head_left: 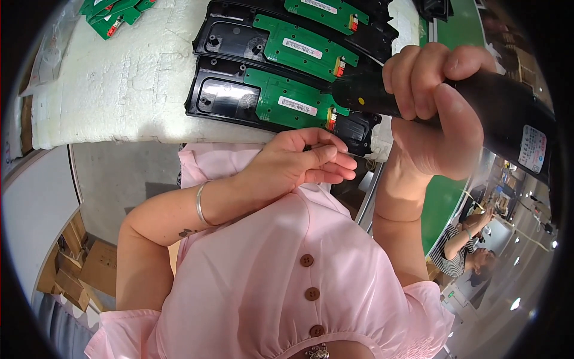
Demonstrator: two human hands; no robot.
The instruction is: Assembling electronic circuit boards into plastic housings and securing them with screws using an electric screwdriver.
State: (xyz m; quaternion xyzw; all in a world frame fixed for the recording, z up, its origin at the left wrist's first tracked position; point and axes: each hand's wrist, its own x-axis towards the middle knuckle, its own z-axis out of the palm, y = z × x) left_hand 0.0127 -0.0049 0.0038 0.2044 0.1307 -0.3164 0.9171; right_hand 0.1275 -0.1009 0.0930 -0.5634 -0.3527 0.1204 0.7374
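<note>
The right hand point(439, 102) grips a black handheld tool point(505, 110) above the right part of the nearest black panel point(230, 97); the left hand point(299, 158) curls beside that panel's near edge. Similar panels point(230, 43) lie beyond it.

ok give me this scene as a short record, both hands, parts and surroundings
right hand: wrapped around a black handheld tool
tool front: at the right end of the nearest green board; contact unclear
left hand: fingers curled by the nearest black panel; grip unclear
parts: at least three black panels with green boards
surroundings: pale surface, loose green boards upper left, co-worker in background
</note>
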